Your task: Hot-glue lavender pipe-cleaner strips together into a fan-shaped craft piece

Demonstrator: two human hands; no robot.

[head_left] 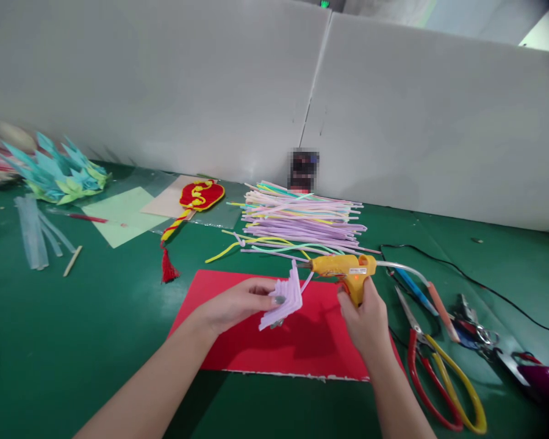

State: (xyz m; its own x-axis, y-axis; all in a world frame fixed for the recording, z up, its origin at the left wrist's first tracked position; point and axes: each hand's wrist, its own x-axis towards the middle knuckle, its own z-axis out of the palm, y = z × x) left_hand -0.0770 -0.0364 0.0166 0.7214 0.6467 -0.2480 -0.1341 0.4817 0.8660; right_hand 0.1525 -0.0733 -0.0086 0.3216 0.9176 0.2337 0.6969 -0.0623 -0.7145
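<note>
Over a red board (333,341), my left hand (244,302) pinches a lilac piece of bent pipe cleaners (291,296), laid side by side in a V shape. My right hand (366,317) is wrapped around the handle of a yellow hot glue gun (343,265). Its nozzle points left and is close to the upper tip of the lilac piece; whether they touch I cannot tell. A clear glue stick (396,266) sticks out of the gun's back. One loose lilac strand shows behind the piece.
Behind the board lies a pile of coloured pipe cleaners (302,213). Large scissors (432,360), pliers (469,314) and a black cord (476,286) are at the right. A red fan ornament (201,195), green paper (121,213), glue sticks (30,235) and blue folded-paper work (59,174) are at the left.
</note>
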